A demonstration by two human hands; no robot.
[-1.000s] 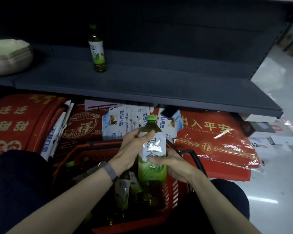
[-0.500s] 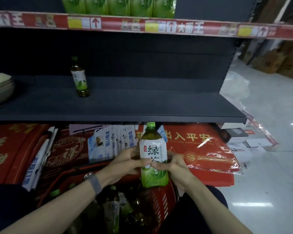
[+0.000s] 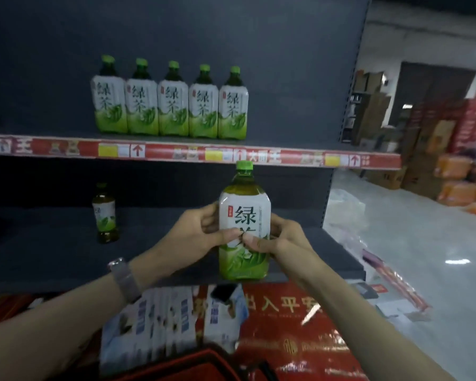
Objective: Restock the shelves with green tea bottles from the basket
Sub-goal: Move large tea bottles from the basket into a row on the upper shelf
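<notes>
Five large green tea bottles line the upper shelf; one small bottle stands on the lower shelf. The left grip and right grip hold one upright green-capped, white-labelled bottle before that shelf

Blue-white packets beside red gold-lettered pack; stacked cardboard boxes far right.

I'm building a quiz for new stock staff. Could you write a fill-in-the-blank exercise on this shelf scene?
The left hand and right hand grip a large plastic tea bottle with a white and green label, whose cap is ____.
A row of ____ matching large bottles stands on the upper dark metal shelf.
The lower dark shelf holds ____ small brown tea bottle.
Missing words: green; five; one.
</notes>
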